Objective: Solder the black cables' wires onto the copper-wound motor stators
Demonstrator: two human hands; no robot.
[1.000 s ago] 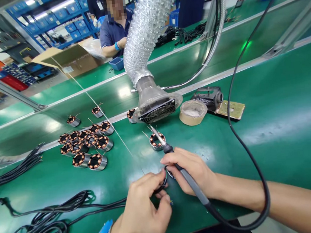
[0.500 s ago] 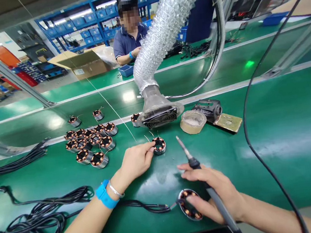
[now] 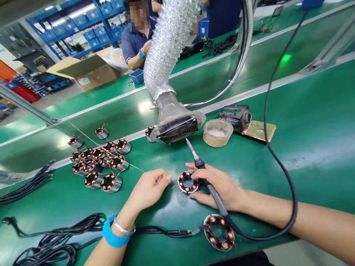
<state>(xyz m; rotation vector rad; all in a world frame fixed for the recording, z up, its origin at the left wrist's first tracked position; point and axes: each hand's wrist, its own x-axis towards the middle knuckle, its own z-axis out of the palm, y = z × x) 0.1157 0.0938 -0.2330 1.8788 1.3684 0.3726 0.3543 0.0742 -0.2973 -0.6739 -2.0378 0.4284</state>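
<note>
My left hand [image 3: 153,188] is closed in a pinch left of the near small stator; a thin pale solder wire [image 3: 133,167] runs down into it. My right hand [image 3: 220,185] holds a soldering iron [image 3: 215,195], its tip up toward the fan. The same hand's fingers and thumb grip a stator [image 3: 183,187] with copper windings, tilted to face me. Fine leads stick out from that stator toward my left fingertips. Below lies a larger-looking stator [image 3: 210,236], joined to the stripped end of a black cable [image 3: 163,233].
Several stators [image 3: 109,183] cluster at left. Coiled black cables [image 3: 50,250] lie in front of them. A fan hood [image 3: 179,130] hangs from a silver duct above the bench. Behind my right hand are a tape roll [image 3: 218,139] and a black holder [image 3: 238,117]. A co-worker [image 3: 140,30] sits across.
The small stator has come nearer and tilted, passing into my right hand's grip. My left fingers have come off it, and my right hand with the iron has moved up and left.
</note>
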